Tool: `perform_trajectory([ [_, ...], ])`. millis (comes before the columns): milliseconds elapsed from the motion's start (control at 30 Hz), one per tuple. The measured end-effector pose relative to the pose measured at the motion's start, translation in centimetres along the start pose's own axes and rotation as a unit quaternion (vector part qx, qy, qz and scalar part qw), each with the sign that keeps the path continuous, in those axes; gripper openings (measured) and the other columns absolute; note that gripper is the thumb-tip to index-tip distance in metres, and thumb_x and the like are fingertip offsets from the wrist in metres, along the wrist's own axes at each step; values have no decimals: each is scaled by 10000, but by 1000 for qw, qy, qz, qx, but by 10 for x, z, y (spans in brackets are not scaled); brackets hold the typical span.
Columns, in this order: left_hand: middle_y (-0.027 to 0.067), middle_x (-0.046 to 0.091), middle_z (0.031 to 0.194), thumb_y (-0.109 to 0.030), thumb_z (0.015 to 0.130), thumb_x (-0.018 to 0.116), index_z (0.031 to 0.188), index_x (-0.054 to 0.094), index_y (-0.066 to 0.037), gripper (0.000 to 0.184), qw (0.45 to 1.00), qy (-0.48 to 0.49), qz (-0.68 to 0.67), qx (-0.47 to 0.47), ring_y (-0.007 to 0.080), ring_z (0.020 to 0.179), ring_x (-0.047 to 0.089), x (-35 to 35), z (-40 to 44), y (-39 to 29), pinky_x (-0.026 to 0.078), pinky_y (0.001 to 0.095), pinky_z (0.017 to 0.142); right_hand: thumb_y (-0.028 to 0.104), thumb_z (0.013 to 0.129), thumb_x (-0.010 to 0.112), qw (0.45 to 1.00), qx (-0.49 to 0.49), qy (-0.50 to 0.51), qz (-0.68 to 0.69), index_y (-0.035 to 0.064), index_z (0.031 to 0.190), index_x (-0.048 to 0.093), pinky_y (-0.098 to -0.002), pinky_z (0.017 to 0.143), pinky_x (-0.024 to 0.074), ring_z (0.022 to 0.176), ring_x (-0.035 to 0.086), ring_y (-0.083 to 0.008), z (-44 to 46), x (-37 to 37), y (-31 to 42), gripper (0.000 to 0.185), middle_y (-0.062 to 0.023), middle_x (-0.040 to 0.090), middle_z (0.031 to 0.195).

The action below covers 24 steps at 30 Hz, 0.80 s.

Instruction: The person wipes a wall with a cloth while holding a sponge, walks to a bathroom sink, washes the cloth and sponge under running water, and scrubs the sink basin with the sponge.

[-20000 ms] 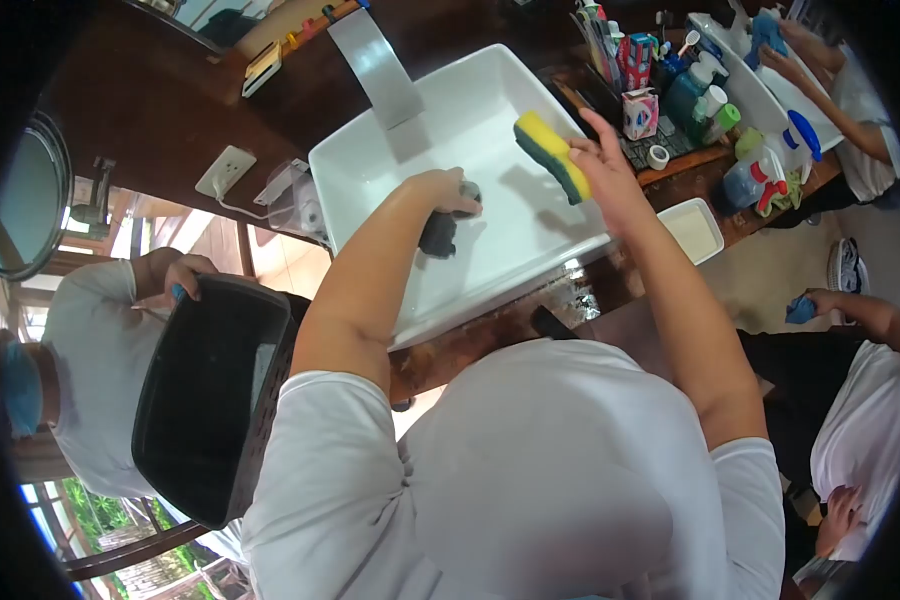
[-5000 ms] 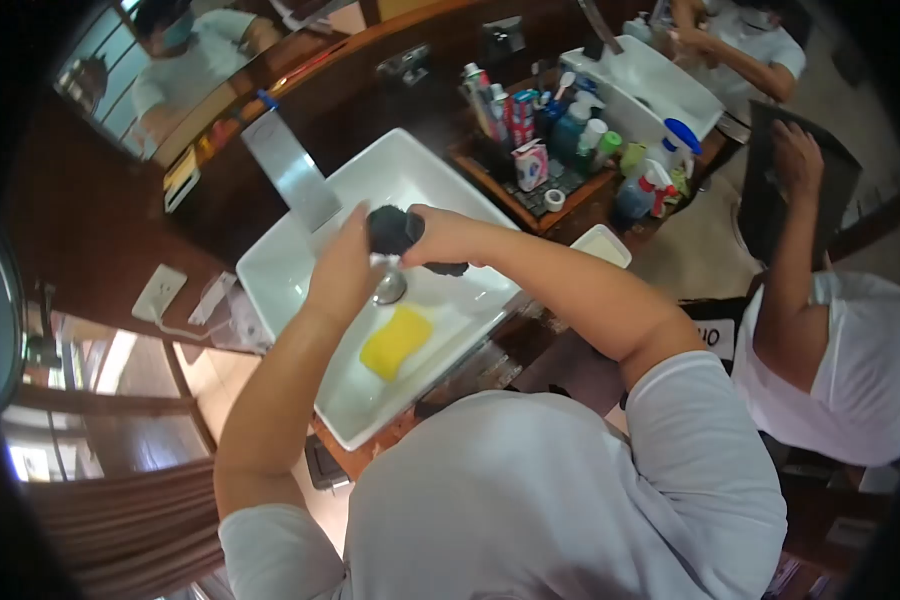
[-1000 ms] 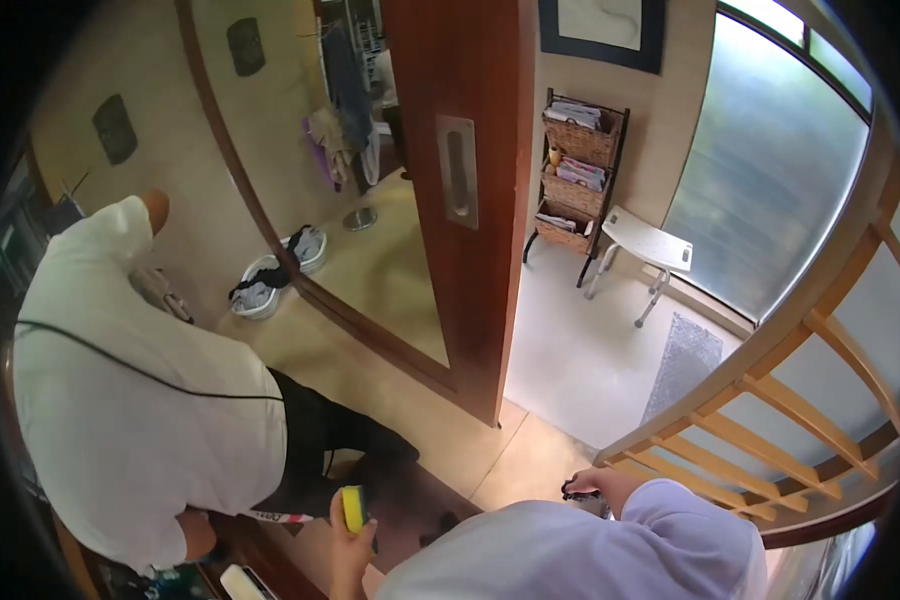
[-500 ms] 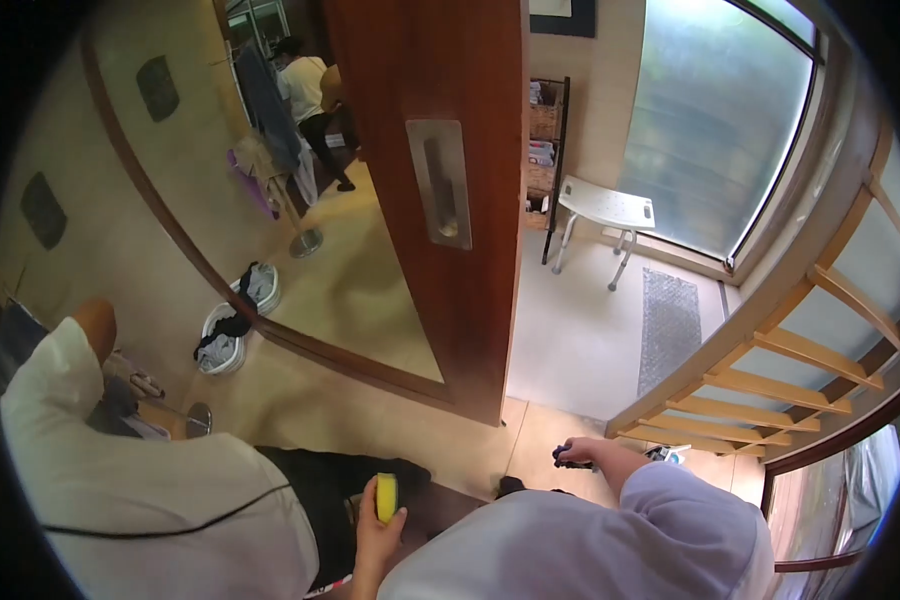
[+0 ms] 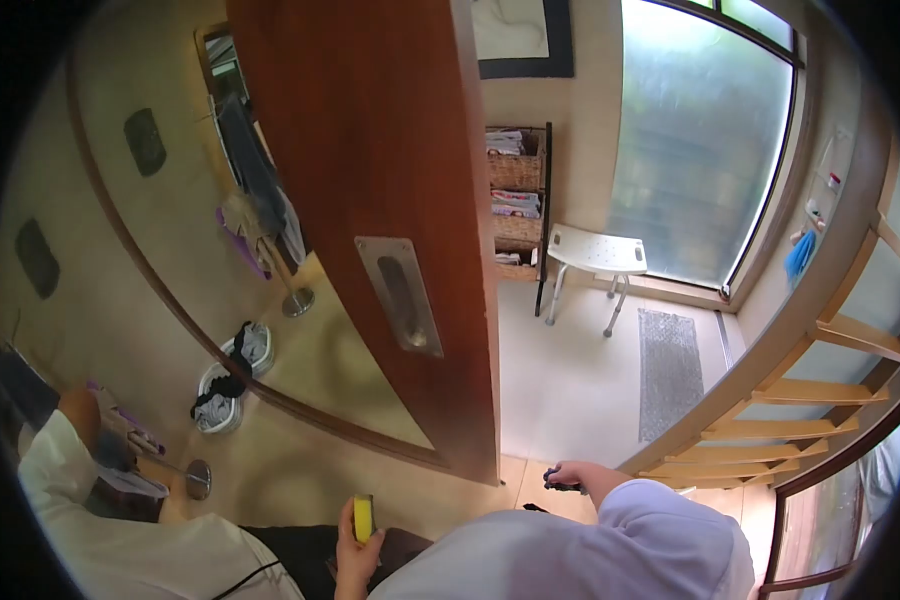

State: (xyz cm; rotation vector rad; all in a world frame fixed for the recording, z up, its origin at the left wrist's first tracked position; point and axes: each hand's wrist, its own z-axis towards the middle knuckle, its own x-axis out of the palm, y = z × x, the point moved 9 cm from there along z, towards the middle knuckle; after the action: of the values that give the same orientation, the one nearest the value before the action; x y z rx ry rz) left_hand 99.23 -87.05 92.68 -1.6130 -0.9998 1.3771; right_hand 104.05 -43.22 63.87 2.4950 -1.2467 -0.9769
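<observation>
My left hand (image 5: pixel 352 555) is closed around a yellow sponge (image 5: pixel 363 518) with a dark strip along one side, low in the middle of the head view. My right hand (image 5: pixel 575 474) reaches forward, its fingers wrapped around a small dark blue object (image 5: pixel 561 483) whose kind I cannot make out. Right behind that hand is the lavender sleeve (image 5: pixel 650 505). Another person in a white shirt (image 5: pixel 160 550) is close on my left; dark clothing (image 5: pixel 300 555) shows near my sponge hand.
A wooden door (image 5: pixel 380 150) with a recessed metal handle (image 5: pixel 402 298) stands ahead, a mirror (image 5: pixel 340 365) beside it. Laundry fills a white basket (image 5: pixel 220 405). Beyond are a white shower stool (image 5: pixel 598 250), a wicker-basket rack (image 5: pixel 520 232), a grey mat (image 5: pixel 670 375) and wooden slats (image 5: pixel 770 430).
The view has tilted up, showing more of the wall, picture and rack. The person's reflection has gone from the mirror. Both hands keep hold of the same things.
</observation>
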Motion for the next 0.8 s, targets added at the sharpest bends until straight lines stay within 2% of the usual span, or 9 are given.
perform_trajectory([
  [33, 153, 468, 1161, -72, 708, 630, 1302, 322, -96, 670, 1000, 3, -5, -7, 230, 1043, 478, 3, 5, -4, 396, 309, 862, 411, 653, 624, 999, -35, -4, 14, 71, 807, 668, -340, 608, 455, 664, 583, -193, 10, 0, 2, 376, -80, 634, 761],
  [100, 125, 432, 1187, -8, 708, 599, 1316, 291, -75, 685, 998, 42, -26, -30, 205, 1042, 454, 17, 9, -20, 371, 291, 878, 378, 639, 610, 999, -19, 38, -6, 30, 1014, 594, -347, 717, 459, 827, 581, -225, 23, 7, -8, 511, -124, 617, 913],
  [167, 112, 416, 1196, 20, 713, 581, 1320, 274, -57, 685, 996, 73, -48, -27, 191, 1041, 441, 31, 13, -31, 359, 282, 883, 386, 640, 618, 996, -53, 59, -45, 33, 894, 644, -338, 679, 461, 758, 587, -212, 44, 17, -18, 435, -111, 632, 809],
  [267, 119, 427, 1175, 0, 731, 571, 1307, 272, -22, 650, 993, 97, -58, 23, 184, 1036, 440, 41, 18, -33, 366, 284, 873, 366, 658, 615, 996, -20, 50, -70, 40, 870, 654, -328, 665, 460, 721, 585, -192, 48, 20, -36, 391, -96, 636, 807],
  [367, 121, 425, 1179, -1, 739, 562, 1308, 272, -28, 640, 993, 104, -1, 59, 183, 1037, 438, 39, 27, -29, 370, 287, 870, 375, 660, 634, 997, -16, 78, 16, 47, 824, 667, -328, 644, 460, 694, 578, -173, 49, 25, -51, 368, -80, 637, 766],
  [467, 119, 495, 1074, -50, 729, 609, 1293, 325, -84, 633, 997, 70, 10, -16, 170, 865, 506, 34, 20, -43, 452, 277, 701, 359, 652, 662, 997, 0, 77, -17, 43, 797, 666, -326, 615, 449, 667, 558, -160, 58, 23, -66, 348, -72, 630, 735],
  [567, 99, 503, 1027, -42, 729, 607, 1289, 326, -76, 627, 999, 42, 28, 21, 141, 827, 497, 31, 29, -26, 443, 262, 675, 351, 628, 671, 998, -6, 47, -34, 35, 793, 658, -333, 599, 449, 664, 559, -166, 75, 22, -82, 357, -77, 629, 732],
  [633, 99, 468, 1106, -5, 741, 575, 1311, 300, -91, 639, 997, 77, 4, -23, 169, 926, 478, 40, 29, -30, 420, 273, 769, 462, 603, 644, 998, 15, 35, -56, 59, 871, 659, -378, 681, 455, 775, 593, -249, 49, 9, -70, 483, -155, 632, 878],
  [800, 78, 475, 1071, 17, 747, 565, 1302, 307, -85, 621, 994, 85, -62, -38, 165, 922, 483, 50, 52, 45, 419, 266, 776, 375, 633, 623, 1000, -6, 8, 24, 74, 792, 677, -336, 627, 471, 697, 609, -211, -13, -11, -26, 345, -103, 650, 782],
])
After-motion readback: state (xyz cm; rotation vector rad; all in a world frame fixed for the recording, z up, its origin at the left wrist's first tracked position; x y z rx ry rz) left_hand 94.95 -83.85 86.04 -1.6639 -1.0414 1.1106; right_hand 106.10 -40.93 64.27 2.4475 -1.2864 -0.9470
